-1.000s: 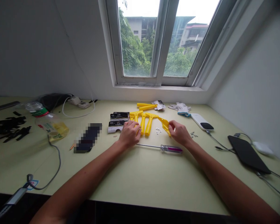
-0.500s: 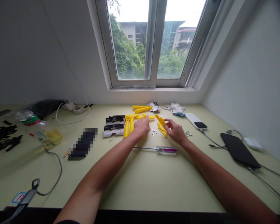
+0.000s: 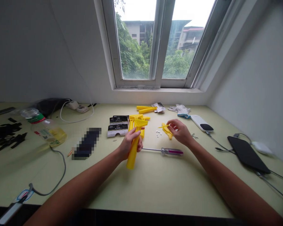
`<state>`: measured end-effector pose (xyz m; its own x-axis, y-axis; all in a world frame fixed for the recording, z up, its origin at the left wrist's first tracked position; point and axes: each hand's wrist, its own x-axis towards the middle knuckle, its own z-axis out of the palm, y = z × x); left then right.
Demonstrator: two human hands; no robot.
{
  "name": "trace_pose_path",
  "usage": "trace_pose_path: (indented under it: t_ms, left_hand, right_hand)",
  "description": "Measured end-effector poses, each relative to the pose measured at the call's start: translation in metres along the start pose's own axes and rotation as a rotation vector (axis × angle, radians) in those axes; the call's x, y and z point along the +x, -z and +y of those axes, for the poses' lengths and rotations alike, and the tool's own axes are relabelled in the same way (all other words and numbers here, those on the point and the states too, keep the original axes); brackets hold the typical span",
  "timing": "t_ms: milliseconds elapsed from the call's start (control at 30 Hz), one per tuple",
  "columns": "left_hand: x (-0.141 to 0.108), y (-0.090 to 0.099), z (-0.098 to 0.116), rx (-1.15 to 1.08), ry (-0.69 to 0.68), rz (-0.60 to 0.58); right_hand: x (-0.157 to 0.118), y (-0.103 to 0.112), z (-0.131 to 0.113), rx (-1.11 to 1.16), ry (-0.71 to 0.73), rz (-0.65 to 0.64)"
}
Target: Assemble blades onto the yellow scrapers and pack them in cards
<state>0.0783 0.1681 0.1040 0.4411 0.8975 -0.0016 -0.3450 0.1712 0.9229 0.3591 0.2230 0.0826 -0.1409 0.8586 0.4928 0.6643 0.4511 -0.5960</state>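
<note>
My left hand [image 3: 126,145] is closed around a yellow plastic scraper handle [image 3: 132,156], its wide head tilted up and away from me. Between the fingertips of my right hand [image 3: 181,132] is a flat yellow plastic piece [image 3: 163,126], seen nearly edge-on. Under that piece lie more yellow plastic pieces [image 3: 168,133] on the table. Several small silvery nuts [image 3: 158,133] sit between my hands, and small screws [image 3: 194,136] lie right of my right hand. Nearer to me is a screwdriver [image 3: 171,151] with a clear and purple handle. Other yellow handles [image 3: 132,117] lie behind my left hand.
Black printed boxes [image 3: 117,129] stand left of the yellow handles. Gloves [image 3: 179,109], a white device [image 3: 202,123] and a black phone [image 3: 248,154] with cables lie to the right. A plastic bottle [image 3: 43,130] lies at the left, near a blurred-out dark object [image 3: 88,142].
My left hand has picked up a yellow scraper handle and brought it nearer to me. The flat yellow piece in my right hand has turned from upright to nearly level.
</note>
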Motion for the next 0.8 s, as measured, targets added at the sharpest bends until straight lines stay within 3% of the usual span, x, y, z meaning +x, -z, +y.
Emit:
trace_pose_path:
  t_ms: [133,333,433,600,800]
  left_hand:
    - [-0.011,0.004,-0.01,-0.063,0.019,0.051]
    - [-0.016,0.007,-0.014,-0.179,0.003,0.014]
    - [-0.017,0.006,-0.016,-0.185,0.003,0.02]
    - [-0.018,0.003,-0.021,-0.171,0.04,0.0]
    - [-0.018,0.004,-0.024,-0.154,0.057,-0.014]
  right_hand:
    - [0.011,-0.001,0.013,-0.228,-0.071,0.04]
    - [0.033,-0.019,0.019,-0.328,-0.112,-0.103]
    - [0.04,-0.021,0.019,-0.424,-0.151,-0.113]
    - [0.039,-0.006,0.018,-0.579,-0.229,-0.161]
    - [0.047,0.017,0.015,-0.581,-0.259,-0.366]
